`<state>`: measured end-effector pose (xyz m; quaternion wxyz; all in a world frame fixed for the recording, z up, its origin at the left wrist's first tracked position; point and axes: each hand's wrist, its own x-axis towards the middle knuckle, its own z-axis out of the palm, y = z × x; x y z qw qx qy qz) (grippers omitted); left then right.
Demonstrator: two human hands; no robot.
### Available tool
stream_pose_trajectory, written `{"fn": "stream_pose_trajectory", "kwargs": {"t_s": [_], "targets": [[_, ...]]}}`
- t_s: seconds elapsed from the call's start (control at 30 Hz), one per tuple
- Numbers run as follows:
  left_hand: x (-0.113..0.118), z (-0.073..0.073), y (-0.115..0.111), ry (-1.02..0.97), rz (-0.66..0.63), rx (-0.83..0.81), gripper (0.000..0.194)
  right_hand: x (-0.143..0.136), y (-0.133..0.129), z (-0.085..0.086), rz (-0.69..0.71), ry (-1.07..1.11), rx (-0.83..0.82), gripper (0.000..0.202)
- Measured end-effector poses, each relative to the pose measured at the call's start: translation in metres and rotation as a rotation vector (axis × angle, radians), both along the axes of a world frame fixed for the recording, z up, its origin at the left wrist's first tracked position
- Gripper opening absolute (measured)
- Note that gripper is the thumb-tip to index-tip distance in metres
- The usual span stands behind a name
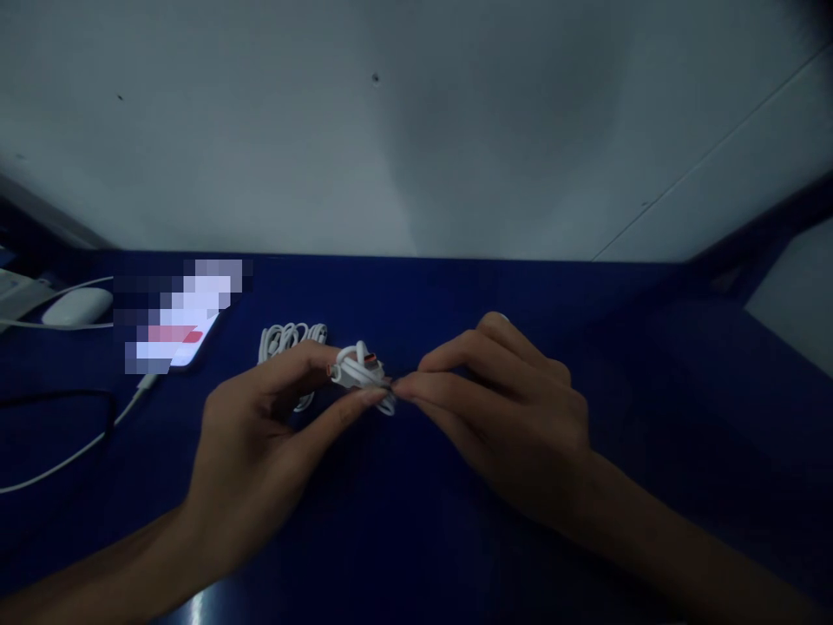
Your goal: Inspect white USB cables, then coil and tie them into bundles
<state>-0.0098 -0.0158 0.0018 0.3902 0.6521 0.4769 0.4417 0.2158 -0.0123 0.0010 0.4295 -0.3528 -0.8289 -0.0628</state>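
My left hand pinches a coiled white USB cable between thumb and fingers, above the blue surface. Two plug ends with orange insides stick out of the bundle. My right hand is closed in a pinch at the bundle's right side. Its fingertips press together on something thin and dark that I cannot make out. A second white cable bundle lies on the surface behind my left hand, which partly covers it.
A phone with a lit, partly blurred screen lies at the left, with a white charging cable plugged in. A white rounded case sits farther left, near a black cord. A pale wall rises behind the blue table.
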Motion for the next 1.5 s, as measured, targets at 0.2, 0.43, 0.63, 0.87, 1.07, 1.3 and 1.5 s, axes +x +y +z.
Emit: {"fn": "stream_pose_trajectory", "kwargs": {"t_s": [0.2, 0.43, 0.63, 0.87, 1.07, 1.3, 1.5], "targets": [[-0.001, -0.001, 0.001, -0.024, -0.009, -0.025, 0.021, 0.002, 0.002, -0.001, 0.017, 0.002, 0.005, 0.016], [-0.001, -0.003, 0.008, -0.045, -0.019, -0.007, 0.020, 0.004, 0.004, -0.005, 0.022, 0.040, -0.108, 0.010], [-0.003, -0.004, 0.008, -0.037, -0.013, -0.028, 0.021, 0.007, 0.006, -0.003, 0.038, 0.024, -0.122, 0.008], [-0.004, -0.005, 0.006, -0.035, -0.042, -0.080, 0.016, 0.009, 0.006, 0.001, 0.034, 0.110, -0.154, 0.008], [-0.004, -0.004, 0.005, -0.044, -0.065, -0.083, 0.015, 0.008, 0.005, 0.000, 0.079, 0.090, -0.220, 0.003], [-0.004, -0.001, 0.006, -0.100, -0.104, -0.172, 0.012, 0.009, 0.007, -0.007, 0.140, 0.064, -0.256, 0.007], [-0.002, 0.002, 0.010, -0.170, -0.115, -0.245, 0.017, 0.007, 0.006, -0.010, 0.135, -0.012, -0.303, 0.008]]}}
